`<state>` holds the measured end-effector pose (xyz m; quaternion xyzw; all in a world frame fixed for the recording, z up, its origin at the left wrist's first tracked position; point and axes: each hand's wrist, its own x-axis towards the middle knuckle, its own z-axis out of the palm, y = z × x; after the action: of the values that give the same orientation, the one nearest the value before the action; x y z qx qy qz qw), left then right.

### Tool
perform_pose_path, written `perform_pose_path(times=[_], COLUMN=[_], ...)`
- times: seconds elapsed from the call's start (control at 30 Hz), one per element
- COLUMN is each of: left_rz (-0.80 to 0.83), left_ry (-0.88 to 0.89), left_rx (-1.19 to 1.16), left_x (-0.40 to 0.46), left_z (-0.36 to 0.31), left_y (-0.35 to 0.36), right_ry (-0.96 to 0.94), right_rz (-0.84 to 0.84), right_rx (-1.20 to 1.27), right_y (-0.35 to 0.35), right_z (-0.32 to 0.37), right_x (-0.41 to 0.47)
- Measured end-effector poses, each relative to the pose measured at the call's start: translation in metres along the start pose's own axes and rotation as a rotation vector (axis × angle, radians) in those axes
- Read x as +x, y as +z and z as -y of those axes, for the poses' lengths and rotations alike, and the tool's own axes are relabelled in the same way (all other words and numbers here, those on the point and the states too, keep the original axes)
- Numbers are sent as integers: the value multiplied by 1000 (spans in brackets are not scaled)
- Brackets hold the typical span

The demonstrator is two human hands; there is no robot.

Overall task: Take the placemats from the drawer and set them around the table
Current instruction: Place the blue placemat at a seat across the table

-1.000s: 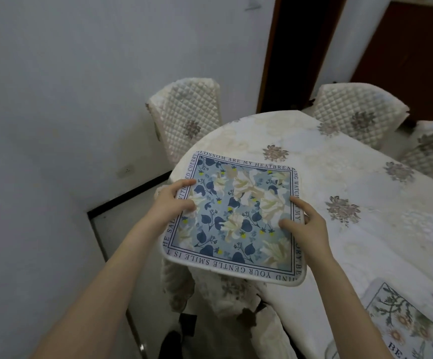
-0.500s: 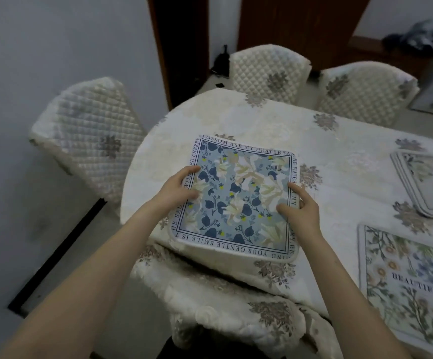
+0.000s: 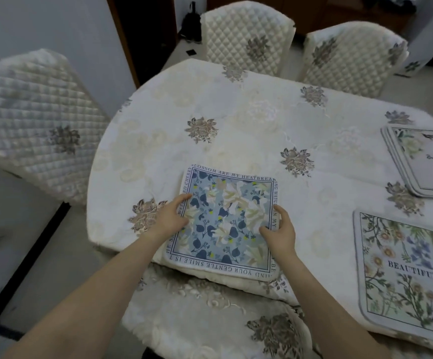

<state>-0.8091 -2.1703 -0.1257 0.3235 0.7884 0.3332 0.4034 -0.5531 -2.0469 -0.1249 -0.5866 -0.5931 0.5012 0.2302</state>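
A blue floral placemat (image 3: 225,218) with a lettered border lies at the near edge of the table (image 3: 249,120), its front edge slightly over the rim. My left hand (image 3: 168,216) holds its left edge, thumb on top and fingers hidden beneath. My right hand (image 3: 281,231) pinches the right edge, thumb resting on the print. A second placemat (image 3: 404,275) with daisies and the word BEAUTIFUL lies flat at the near right. A stack of pale placemats (image 3: 422,161) sits at the far right.
The oval table wears a cream embroidered cloth. Quilted chairs stand at the left (image 3: 36,125) and at the far side (image 3: 246,40), (image 3: 350,55). A dark doorway is behind them. Floor shows at the lower left.
Both hands carried the blue placemat from beside the table's end and lowered it onto the cloth near the front edge. My view turned right, revealing the stack and the daisy placemat.
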Motion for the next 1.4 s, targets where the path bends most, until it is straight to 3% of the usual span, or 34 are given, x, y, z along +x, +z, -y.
perform_pose_path(times=[0.13, 0.3, 0.4, 0.47, 0.6, 0.8, 1.13, 1.4], left_rz=[-14, -34, -57, -95, 71, 46, -52, 40], left_ry=[33, 152, 161, 268, 523, 506, 505, 568], left_rx=[33, 265, 480, 726, 975, 970, 873, 960], left_x=[9, 18, 18, 18, 21, 19, 99, 126], left_z=[19, 27, 30, 33, 42, 53, -24, 1], left_y=[7, 11, 10, 13, 29, 42, 75, 65], right_ry=[22, 61, -16, -127, -396, -379, -392, -478], right_rz=[-27, -56, -88, -68, 61, 87, 17, 75], right_rx=[11, -55, -214, -355, -845, -936, -645, -852], right_y=[7, 16, 19, 22, 36, 42, 117, 121], right_z=[-15, -29, -35, -38, -52, -62, 14, -9], right_x=[-2, -10, -13, -15, -14, -9, 62, 86])
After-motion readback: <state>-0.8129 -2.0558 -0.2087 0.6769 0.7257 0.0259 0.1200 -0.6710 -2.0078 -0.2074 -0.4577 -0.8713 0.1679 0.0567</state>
